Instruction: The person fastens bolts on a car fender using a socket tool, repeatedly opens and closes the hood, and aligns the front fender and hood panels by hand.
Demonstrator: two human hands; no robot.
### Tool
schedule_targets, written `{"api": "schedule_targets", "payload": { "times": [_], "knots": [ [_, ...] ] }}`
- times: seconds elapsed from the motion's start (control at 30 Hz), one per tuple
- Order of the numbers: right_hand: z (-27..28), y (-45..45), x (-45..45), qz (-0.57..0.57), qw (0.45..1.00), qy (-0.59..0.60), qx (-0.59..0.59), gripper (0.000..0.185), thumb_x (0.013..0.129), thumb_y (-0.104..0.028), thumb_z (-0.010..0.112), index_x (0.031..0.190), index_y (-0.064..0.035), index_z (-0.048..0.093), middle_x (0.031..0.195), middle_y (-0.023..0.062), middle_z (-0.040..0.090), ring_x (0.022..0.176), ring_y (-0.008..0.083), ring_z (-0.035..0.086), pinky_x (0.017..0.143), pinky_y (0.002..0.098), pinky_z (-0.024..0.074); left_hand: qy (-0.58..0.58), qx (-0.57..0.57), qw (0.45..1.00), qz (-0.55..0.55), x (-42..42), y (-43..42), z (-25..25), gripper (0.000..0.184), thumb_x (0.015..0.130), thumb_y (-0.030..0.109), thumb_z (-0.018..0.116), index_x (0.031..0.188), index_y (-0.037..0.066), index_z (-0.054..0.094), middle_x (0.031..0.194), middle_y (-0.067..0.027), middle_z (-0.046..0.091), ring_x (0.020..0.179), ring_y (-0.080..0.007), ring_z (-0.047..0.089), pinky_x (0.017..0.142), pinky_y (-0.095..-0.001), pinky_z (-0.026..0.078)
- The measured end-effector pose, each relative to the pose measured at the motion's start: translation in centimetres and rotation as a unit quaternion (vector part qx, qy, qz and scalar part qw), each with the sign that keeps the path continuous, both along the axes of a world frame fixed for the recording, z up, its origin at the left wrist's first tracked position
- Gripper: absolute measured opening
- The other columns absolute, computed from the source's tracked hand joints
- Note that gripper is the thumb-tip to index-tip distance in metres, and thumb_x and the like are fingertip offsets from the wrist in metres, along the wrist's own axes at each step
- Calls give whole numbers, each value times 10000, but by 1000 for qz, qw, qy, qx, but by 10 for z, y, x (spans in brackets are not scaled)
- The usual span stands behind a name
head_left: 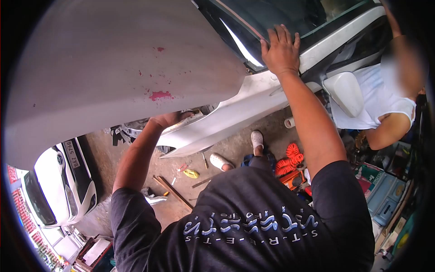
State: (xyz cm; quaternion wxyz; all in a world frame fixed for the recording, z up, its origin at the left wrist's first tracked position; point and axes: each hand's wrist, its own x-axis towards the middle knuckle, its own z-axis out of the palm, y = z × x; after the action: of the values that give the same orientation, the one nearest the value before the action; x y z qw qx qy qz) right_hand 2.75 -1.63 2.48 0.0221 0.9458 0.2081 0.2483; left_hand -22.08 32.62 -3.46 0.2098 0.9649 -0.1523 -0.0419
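A grey car hood (113, 59) with red patches is raised over a white fender (213, 124). Under the hood's lower edge, my left hand (170, 119) reaches to the fender's top edge; its fingers are mostly hidden, so its grip cannot be made out. My right hand (282, 51) lies with spread fingers on the car at the lower corner of the windshield (294, 16), by the white pillar (340, 38), and holds nothing.
A person in a white sleeveless top (369, 97) is at the right, beside the side mirror (345, 93). A coiled red hose (290, 161), a blue toolbox (385, 195) and wooden strips (174, 192) lie below. Another white car (68, 181) is at left.
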Motion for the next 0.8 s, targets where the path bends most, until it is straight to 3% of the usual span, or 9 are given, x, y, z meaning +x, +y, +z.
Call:
{"api": "schedule_targets", "payload": {
  "times": [0.1,0.2,0.23,0.3,0.4,0.5,0.63,0.77,0.8],
  "knots": [
    [1,-3,-2,-2,1000,5,-1,464,1045,-437,569,1406,-152,627,1554,72,542,1552,239,384,1281,617,204,43,18,999,8,-11,-6,-12,529,929,466,791,1334,137,708,1318,-178,696,1202,-408,646,1023,-490,525],
    [0,1,1,4,1000,3,0,464,1044,-437,571,1406,-153,626,1549,72,545,1550,240,386,1282,616,201,88,49,981,169,-43,-28,-18,501,1025,511,646,1367,148,693,1322,-200,683,1259,-433,627,1040,-523,517],
    [-3,-2,1,-2,1000,0,1,464,1043,-438,572,1407,-155,626,1541,71,552,1549,240,388,1282,615,202,180,14,951,251,-45,-41,-12,529,1032,526,629,1409,158,679,1376,-194,658,1292,-419,620,1047,-521,515],
    [-3,-6,-5,-3,1000,5,-3,466,1042,-439,573,1409,-155,624,1538,70,554,1548,240,389,1281,616,205,95,-14,946,310,-59,-60,-18,475,1044,511,612,1366,174,703,1265,-229,677,1165,-465,641,968,-546,542],
    [0,-1,-2,5,1000,-5,-1,470,1042,-441,573,1413,-155,621,1536,67,555,1546,241,392,1279,617,211,-14,4,932,363,-68,-86,-17,442,1060,454,604,1378,161,696,1297,-252,618,1159,-488,620,956,-555,543],
    [0,0,-2,-4,1000,-4,-4,475,1045,-443,567,1422,-157,617,1545,63,549,1546,240,391,1279,616,212,84,-3,919,386,-68,-105,-11,442,1077,342,580,1441,103,652,1291,-285,582,1179,-489,603,968,-557,538],
    [0,-2,-1,-6,1000,2,-12,485,1051,-449,555,1437,-161,613,1558,62,541,1551,236,385,1283,614,207,79,-82,882,457,-77,-136,-24,464,1077,239,560,1493,34,578,1233,-310,575,1010,-507,671,913,-551,555],
    [0,-3,-2,-12,1000,2,-13,486,1051,-451,555,1437,-161,613,1564,61,538,1554,235,380,1282,614,209,42,-139,882,449,-79,-125,-40,384,1049,207,623,1368,-3,660,1189,-318,606,1060,-506,663,887,-554,535],
    [-1,-2,-2,-9,1000,1,-8,483,1050,-450,557,1432,-160,614,1563,61,540,1555,235,380,1282,614,210,-22,-175,877,447,-78,-124,-44,338,1013,180,668,1299,3,703,1044,-291,678,961,-480,688,835,-546,538]
  ]
}}
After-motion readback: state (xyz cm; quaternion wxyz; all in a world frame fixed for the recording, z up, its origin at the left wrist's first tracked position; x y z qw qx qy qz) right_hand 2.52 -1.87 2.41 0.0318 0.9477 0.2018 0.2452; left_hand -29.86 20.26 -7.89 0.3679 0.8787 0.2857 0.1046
